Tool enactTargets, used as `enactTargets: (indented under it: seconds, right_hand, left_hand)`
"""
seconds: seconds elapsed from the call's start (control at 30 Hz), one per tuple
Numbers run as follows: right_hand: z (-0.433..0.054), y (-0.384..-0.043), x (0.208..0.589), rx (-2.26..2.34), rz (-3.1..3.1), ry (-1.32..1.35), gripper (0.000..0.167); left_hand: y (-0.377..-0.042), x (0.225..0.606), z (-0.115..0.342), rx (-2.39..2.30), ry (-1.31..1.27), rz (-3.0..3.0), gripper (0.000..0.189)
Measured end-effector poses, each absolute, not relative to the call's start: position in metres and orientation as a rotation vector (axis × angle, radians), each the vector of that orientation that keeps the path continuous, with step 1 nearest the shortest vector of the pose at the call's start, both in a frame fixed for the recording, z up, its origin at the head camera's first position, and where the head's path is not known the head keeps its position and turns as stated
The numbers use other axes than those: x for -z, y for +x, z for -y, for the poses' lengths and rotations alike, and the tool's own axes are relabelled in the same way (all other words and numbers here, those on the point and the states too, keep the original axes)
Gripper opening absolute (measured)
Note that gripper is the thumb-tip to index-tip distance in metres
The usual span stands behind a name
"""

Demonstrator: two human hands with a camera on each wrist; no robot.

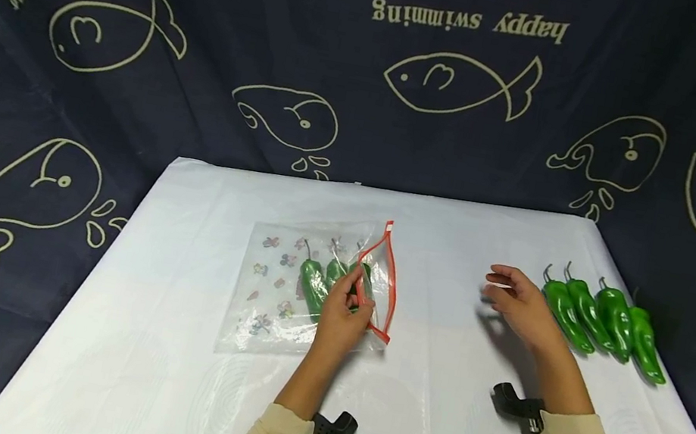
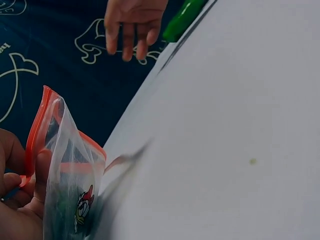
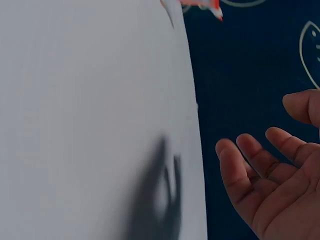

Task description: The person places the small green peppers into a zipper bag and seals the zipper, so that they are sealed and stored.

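A clear zip bag [image 1: 266,295] with a red zip edge and small cartoon prints lies on the white table, its mouth gaping to the right. Inside it show several green peppers [image 1: 312,286]. My left hand [image 1: 341,319] pinches the near side of the red edge between thumb and fingers; the left wrist view shows that grip on the bag [image 2: 75,170] from close up. Apart from everything, my right hand [image 1: 522,308] hangs above the table between the bag and a row of loose green peppers [image 1: 613,323]. Its fingers are loosely bent and hold nothing.
The white table [image 1: 154,384] ends at a dark blue cloth [image 1: 324,29] printed with fish and whales, which hangs behind and at both sides. The loose peppers lie side by side near the table's right edge. A black strap mount [image 1: 335,428] sits on each wrist.
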State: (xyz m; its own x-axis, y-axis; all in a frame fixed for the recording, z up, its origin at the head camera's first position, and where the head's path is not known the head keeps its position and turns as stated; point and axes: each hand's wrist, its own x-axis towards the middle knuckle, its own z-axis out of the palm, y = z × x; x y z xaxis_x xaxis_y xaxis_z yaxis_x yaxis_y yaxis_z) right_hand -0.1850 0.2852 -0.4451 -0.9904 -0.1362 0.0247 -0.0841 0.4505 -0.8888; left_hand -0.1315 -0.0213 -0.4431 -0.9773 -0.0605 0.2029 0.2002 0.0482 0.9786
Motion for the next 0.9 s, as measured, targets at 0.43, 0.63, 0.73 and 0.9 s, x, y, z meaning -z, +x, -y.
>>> enactTargets:
  seconds: [0.43, 0.63, 0.73, 0.9]
  right_hand:
    - [-0.341, -0.173, 0.43, 1.073, -3.059, -0.054, 0.056]
    - [-0.359, -0.174, 0.43, 0.939, -3.1, -0.014, 0.061]
    - [-0.366, -0.175, 0.43, 0.881, -3.119, -0.002, 0.062]
    - [-0.373, -0.176, 0.434, 0.83, -3.147, 0.006, 0.063]
  left_hand:
    - [-0.132, 0.445, 0.025, 2.097, -0.126, 2.134, 0.059]
    - [-0.132, 0.443, 0.025, 2.1, -0.118, 2.136, 0.059]
    - [-0.132, 0.444, 0.025, 2.107, -0.115, 2.133, 0.06]
    - [-0.132, 0.445, 0.024, 2.119, -0.109, 2.128, 0.06]
